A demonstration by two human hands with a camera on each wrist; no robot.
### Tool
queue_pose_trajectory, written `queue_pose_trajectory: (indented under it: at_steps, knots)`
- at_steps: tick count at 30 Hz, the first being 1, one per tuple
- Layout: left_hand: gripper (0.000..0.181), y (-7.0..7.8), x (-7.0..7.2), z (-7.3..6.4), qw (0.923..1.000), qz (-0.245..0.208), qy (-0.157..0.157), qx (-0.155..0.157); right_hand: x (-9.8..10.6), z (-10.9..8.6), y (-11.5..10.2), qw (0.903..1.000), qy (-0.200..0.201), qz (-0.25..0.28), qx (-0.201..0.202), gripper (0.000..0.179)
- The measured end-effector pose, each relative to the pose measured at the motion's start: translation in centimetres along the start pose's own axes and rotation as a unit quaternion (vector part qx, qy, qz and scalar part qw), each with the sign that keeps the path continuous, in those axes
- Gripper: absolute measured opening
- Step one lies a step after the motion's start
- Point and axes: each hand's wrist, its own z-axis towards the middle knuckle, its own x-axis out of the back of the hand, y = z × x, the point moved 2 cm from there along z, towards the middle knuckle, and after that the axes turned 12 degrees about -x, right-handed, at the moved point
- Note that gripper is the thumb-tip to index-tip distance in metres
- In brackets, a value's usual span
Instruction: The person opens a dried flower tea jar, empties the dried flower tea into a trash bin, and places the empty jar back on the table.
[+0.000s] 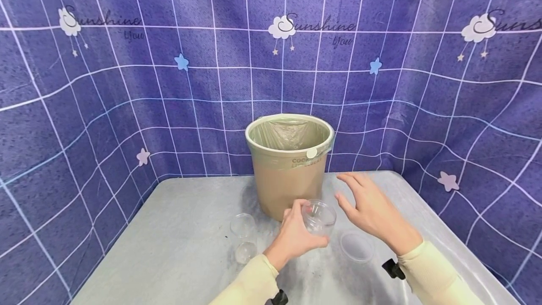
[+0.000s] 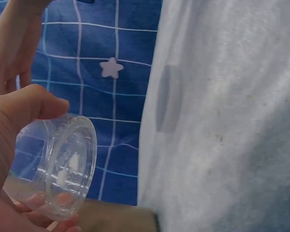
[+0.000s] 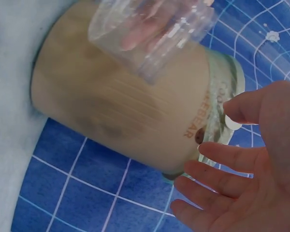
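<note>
My left hand (image 1: 294, 235) grips a clear round plastic cup (image 1: 319, 222), thumb on one side and fingers on the other. The left wrist view shows the thumb pressing the side of the cup (image 2: 70, 164), whose rim and base I cannot tell apart. To its right, my right hand (image 1: 374, 208) holds nothing, its fingers spread and slightly bent. Beneath that hand a round translucent lid (image 1: 357, 246) lies flat on the table. The right wrist view has the open right hand (image 3: 246, 169) in front of the bin's upper part, apart from the cup (image 3: 150, 34).
A beige bin (image 1: 283, 180) lined with a thin green plastic bag (image 1: 292, 135) stands behind the left hand. On the left of the grey-white table (image 1: 182, 229) are clear round plastic pieces (image 1: 243, 226). A blue checked curtain (image 1: 211, 84) encloses the back and sides.
</note>
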Motion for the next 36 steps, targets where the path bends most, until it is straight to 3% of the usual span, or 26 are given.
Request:
queue_pose_trajectory:
  at_steps: [8,15,24,36]
  knots:
    - [0.095,-1.3,-1.5,0.2,0.9995,0.016,-0.023,0.014,-0.5,-0.5,0.8,0.9998,-0.013,-0.004,-0.015,0.047]
    - [0.094,-2.0,-2.1,0.3,0.9985,0.049,-0.022,-0.005,-1.0,-0.9,1.8,0.9997,-0.013,-0.011,-0.019,0.048]
    - [0.097,-2.3,-2.9,-0.2,0.9956,0.082,-0.043,0.016,-1.8,-1.5,2.9,0.9992,-0.018,-0.014,-0.032,0.048]
    - [0.096,-2.7,-3.5,-1.0,0.9930,0.097,-0.067,-0.003,-2.4,-2.3,3.8,0.9983,-0.027,-0.021,-0.047,0.049]
